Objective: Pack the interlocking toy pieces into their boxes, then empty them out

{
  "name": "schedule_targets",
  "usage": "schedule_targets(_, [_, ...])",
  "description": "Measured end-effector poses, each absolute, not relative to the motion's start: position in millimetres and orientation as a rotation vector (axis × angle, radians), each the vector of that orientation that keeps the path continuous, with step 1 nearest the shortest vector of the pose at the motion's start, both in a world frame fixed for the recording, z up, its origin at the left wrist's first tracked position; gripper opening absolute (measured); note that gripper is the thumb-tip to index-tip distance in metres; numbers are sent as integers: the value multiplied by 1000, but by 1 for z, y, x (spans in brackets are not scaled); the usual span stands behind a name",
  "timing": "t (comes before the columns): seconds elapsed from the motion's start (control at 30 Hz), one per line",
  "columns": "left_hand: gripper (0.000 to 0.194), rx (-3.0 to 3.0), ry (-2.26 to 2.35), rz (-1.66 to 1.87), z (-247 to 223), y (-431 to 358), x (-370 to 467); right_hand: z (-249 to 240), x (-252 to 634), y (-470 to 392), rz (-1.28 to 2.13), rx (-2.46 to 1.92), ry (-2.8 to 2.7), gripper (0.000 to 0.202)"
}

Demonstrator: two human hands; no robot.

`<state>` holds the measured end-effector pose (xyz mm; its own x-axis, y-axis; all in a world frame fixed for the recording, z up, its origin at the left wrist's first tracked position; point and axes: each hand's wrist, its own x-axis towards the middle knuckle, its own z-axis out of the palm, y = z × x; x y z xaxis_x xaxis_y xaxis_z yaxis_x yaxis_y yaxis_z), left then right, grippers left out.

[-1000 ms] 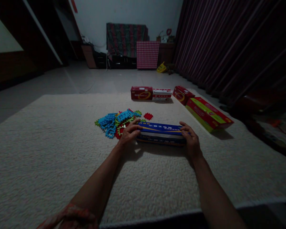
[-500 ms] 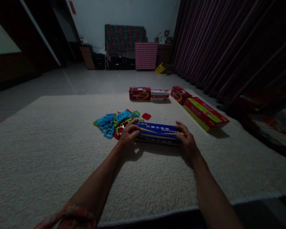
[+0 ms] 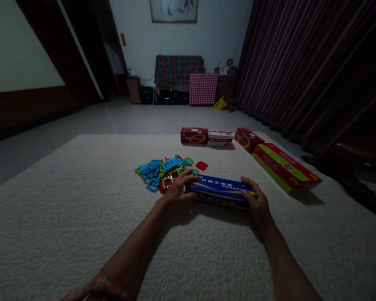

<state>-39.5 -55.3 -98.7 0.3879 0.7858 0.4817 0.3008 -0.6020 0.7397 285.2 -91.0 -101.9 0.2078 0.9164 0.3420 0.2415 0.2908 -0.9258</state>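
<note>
Between my two hands is a long blue cardboard box (image 3: 221,190) with white characters and a yellow stripe, low over or on the pale quilted mat. My left hand (image 3: 181,188) grips its left end, thumb on the near side and fingers over the top. At the right end my right hand (image 3: 257,198) holds it, fingers curled over the corner. Just beyond my left hand lies a pile of interlocking plastic pieces (image 3: 152,170) in blue, green and red. One red piece (image 3: 202,165) lies apart from the pile.
Farther back on the mat (image 3: 81,209) stand a dark red box (image 3: 193,136) and a white-and-red box (image 3: 220,138), end to end. To the right, another dark red box (image 3: 248,139) meets a long red-and-yellow-green box (image 3: 286,167). Purple curtains (image 3: 288,62) hang at the right.
The camera view has tilted up, so a wall picture now shows and everything sits lower in the frame. Both hands still hold the blue box; my left fingers have shifted slightly on its end.
</note>
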Motion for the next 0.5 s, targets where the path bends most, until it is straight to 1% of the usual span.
schedule_targets(0.07, [53, 2085, 933, 1183, -99, -55, -39, -101, 284, -93, 687, -1227, -1279, 42])
schedule_targets(0.13, [50, 2076, 940, 1214, -95, -54, -40, -95, 282, -93, 696, -1248, -1242, 45])
schedule_targets(0.27, [46, 2078, 953, 1288, -73, -46, -53, -76, 276, -75, 870, -1157, -1102, 53])
schedule_targets(0.37, [46, 2042, 1008, 1367, -51, -27, -79, -68, 265, -42, 895, -991, -931, 50])
schedule_targets(0.5, [48, 1895, 1248, 1525, -34, 13, -131, -82, 241, 5, 875, -1020, -845, 44])
